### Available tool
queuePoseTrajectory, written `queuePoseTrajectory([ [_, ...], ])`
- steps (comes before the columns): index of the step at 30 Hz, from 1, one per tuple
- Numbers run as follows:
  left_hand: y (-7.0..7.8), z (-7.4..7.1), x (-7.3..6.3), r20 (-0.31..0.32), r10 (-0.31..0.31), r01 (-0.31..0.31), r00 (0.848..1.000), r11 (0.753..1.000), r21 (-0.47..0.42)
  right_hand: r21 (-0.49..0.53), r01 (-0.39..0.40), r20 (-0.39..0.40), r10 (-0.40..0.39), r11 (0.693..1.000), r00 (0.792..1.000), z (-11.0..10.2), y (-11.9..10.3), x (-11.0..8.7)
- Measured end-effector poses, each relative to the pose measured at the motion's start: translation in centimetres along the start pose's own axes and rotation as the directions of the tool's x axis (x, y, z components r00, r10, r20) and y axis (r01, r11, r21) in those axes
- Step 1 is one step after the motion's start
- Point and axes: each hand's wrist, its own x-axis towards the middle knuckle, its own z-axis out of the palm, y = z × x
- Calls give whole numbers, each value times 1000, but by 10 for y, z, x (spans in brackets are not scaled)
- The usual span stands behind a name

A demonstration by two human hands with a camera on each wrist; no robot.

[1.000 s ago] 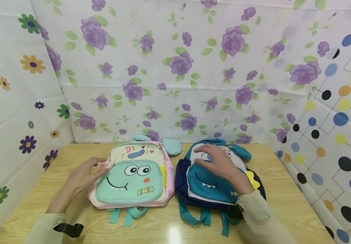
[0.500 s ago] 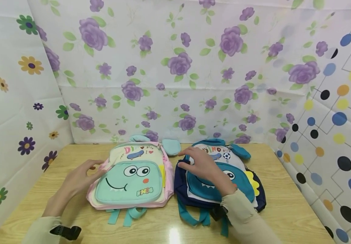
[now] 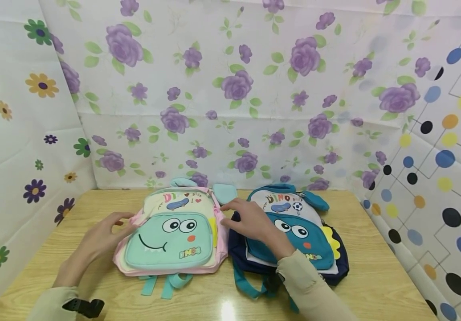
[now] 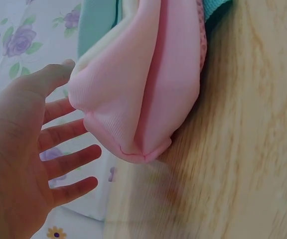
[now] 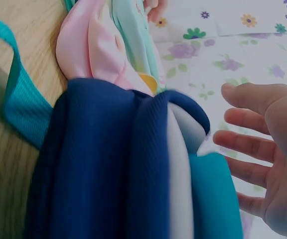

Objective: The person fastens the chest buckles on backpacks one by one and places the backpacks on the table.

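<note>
The head camera looks forward and down over the left grip (image 3: 99,236), right grip (image 3: 251,221) and desk (image 3: 378,263). Each wrist camera peeks past its grip, up close; both see the pink bag (image 3: 172,243).

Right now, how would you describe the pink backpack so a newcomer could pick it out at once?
In the head view, start at the wooden table before the rose-print backdrop. On its left half lies the pink backpack, a smiling face on its mint pocket. Pink sides set it apart from the navy backpack to its right.
</note>
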Motion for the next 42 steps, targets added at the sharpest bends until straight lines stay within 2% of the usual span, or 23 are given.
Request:
queuePoseTrajectory([
  [5,-3,-1,-2,6,3,-2,1000,1000,-4,64,-13,60,9,998,998,6,-7,6],
  [14,-11,0,-8,20,-19,20,1000,1000,-18,81,-29,121,19,996,992,20,-19,14],
  [22,-22,0,-14,24,-16,17,1000,998,-60,42,-42,168,34,998,985,32,-30,20],
  [28,-24,3,-19,27,-7,9,1000,997,-74,5,-28,182,26,1000,983,43,-32,23],
  [34,-22,6,-18,47,-16,20,999,996,-83,3,-13,210,12,1000,978,52,-34,27],
  [42,-21,9,-12,84,-35,45,996,991,-129,16,-57,251,51,998,967,55,-38,27],
])
